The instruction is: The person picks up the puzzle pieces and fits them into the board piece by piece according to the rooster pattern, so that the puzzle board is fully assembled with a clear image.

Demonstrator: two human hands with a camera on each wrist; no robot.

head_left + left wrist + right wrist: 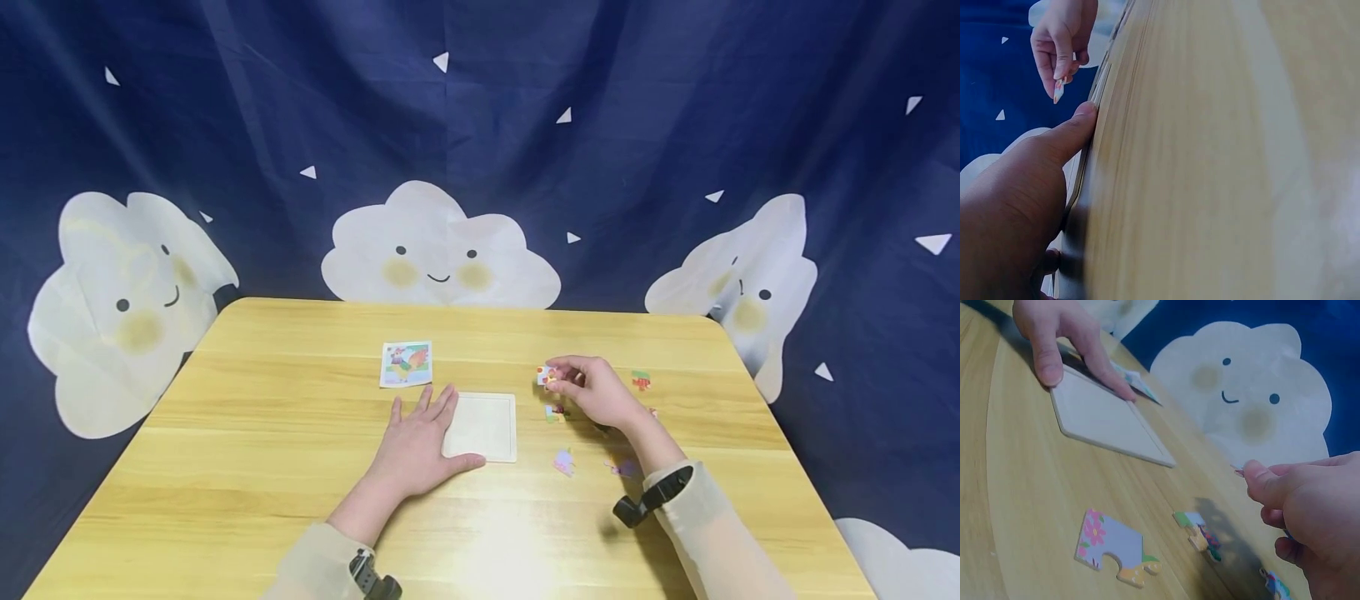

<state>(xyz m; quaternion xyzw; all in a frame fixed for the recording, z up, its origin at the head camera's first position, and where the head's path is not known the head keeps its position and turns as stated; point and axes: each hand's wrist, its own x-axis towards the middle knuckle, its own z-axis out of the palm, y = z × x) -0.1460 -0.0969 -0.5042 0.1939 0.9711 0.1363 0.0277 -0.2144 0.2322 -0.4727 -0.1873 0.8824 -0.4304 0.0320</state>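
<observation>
My left hand (420, 446) rests on the left side of a square, pale puzzle tray (483, 427), fingers spread and straight. Its thumb lies along the near edge, while the index finger reaches the far edge. The bare tray surface shows in the head view. To the right of the tray, my right hand (600, 392) pinches a small colourful puzzle piece (546, 377) between thumb and fingers, raised over the table. In the right wrist view only a thin end of that puzzle piece (1239, 470) sticks out past the thumb.
Several loose puzzle pieces lie under and around my right hand, among them a flowered piece (1119, 540) and a green-and-red piece (641, 381). A picture card (406, 364) showing a bird lies behind my left hand. A dark blue cloud-print curtain (495, 150) hangs behind the wooden table (247, 417).
</observation>
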